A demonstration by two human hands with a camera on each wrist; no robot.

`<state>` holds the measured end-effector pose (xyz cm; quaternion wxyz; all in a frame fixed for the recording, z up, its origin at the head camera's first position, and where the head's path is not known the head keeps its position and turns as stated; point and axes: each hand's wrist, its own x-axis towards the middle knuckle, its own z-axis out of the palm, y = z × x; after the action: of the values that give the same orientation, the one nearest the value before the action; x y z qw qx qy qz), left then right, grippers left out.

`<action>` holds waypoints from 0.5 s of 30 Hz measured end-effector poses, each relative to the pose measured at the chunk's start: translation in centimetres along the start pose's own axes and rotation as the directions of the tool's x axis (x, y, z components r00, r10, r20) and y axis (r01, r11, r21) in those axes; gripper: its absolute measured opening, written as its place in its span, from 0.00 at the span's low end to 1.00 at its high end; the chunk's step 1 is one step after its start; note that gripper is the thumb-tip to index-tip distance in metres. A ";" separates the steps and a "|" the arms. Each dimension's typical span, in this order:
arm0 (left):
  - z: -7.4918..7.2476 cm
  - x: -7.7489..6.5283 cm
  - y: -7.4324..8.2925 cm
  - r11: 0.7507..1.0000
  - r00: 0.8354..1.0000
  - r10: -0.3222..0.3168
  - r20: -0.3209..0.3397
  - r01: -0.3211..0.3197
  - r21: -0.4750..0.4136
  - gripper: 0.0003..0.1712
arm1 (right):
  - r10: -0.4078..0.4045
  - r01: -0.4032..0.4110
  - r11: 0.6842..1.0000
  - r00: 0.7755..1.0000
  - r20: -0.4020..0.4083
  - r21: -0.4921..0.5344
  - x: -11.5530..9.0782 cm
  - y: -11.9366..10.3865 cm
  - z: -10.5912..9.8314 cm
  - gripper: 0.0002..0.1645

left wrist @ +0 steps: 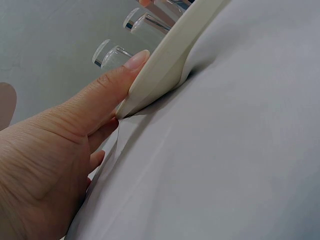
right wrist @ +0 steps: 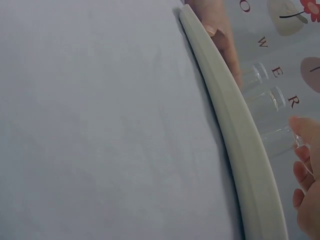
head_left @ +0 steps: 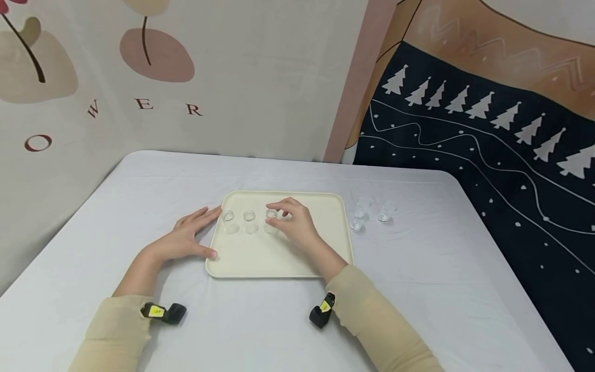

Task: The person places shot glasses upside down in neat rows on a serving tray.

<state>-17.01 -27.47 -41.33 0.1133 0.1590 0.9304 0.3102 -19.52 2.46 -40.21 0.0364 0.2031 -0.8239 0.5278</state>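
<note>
A cream tray (head_left: 265, 264) lies on the table, with a row of three small clear shot glasses on its left half, thick ends up. My right hand (head_left: 297, 222) pinches the rightmost shot glass (head_left: 271, 213) near its top between thumb and fingers. To its left stand the middle shot glass (head_left: 250, 222) and the leftmost shot glass (head_left: 230, 222). My left hand (head_left: 188, 238) rests at the tray's left edge with fingers spread. In the left wrist view its thumb (left wrist: 135, 61) lies over the tray's rim (left wrist: 165, 62).
Several more clear shot glasses (head_left: 360, 212) are grouped on the table right of the tray, one shot glass (head_left: 387, 212) slightly apart. A white cloth (head_left: 418, 289) covers the table. Patterned fabric (head_left: 260, 93) hangs behind it.
</note>
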 end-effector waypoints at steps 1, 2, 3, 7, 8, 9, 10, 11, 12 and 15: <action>0.0 0.0 0.0 1.000 1.000 0.003 -0.001 -0.003 0.000 0.68 | 0.001 -0.001 1.000 1.000 0.001 -0.006 0.0 0.0 0.1 0.18; 0.0 0.0 0.1 1.000 1.000 0.006 -0.001 -0.006 0.000 0.68 | 0.004 -0.004 1.000 1.000 0.003 -0.012 0.0 0.0 0.1 0.18; 0.0 -0.1 0.1 1.000 1.000 0.006 -0.001 -0.006 0.001 0.68 | 0.007 -0.007 1.000 1.000 0.003 -0.018 0.0 0.0 0.2 0.18; 0.0 -0.1 0.2 1.000 1.000 -0.002 0.000 0.002 0.000 0.67 | 0.014 -0.014 0.999 1.000 0.002 -0.036 0.1 0.2 0.4 0.18; 0.0 -0.1 0.2 1.000 1.000 -0.001 0.001 0.001 -0.001 0.67 | 0.018 -0.018 0.999 1.000 0.003 -0.039 0.1 0.2 0.5 0.19; 0.0 -0.2 0.2 1.000 1.000 -0.003 0.002 0.003 -0.002 0.67 | 0.019 -0.019 0.999 1.000 0.002 -0.042 0.1 0.2 0.5 0.19; 0.0 -0.1 0.2 1.000 1.000 -0.003 0.002 0.003 -0.004 0.67 | 0.021 -0.021 0.999 1.000 0.003 -0.045 0.1 0.2 0.6 0.19; 0.0 -0.2 0.3 1.000 1.000 -0.003 0.001 0.003 -0.005 0.67 | 0.023 -0.023 0.999 1.000 0.005 -0.049 0.1 0.2 0.6 0.19; 0.0 -0.1 0.3 1.000 1.000 -0.001 0.001 0.001 -0.007 0.67 | 0.025 -0.025 0.998 1.000 0.007 -0.054 0.1 0.2 0.6 0.19; 0.0 -0.1 0.3 1.000 1.000 -0.006 0.000 0.006 -0.003 0.67 | 0.024 -0.023 0.997 1.000 0.009 -0.076 0.1 0.1 0.6 0.21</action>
<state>-16.84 -27.31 -41.18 0.1145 0.1558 0.9304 0.3115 -19.58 1.97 -40.52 0.0338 0.1945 -0.8459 0.4954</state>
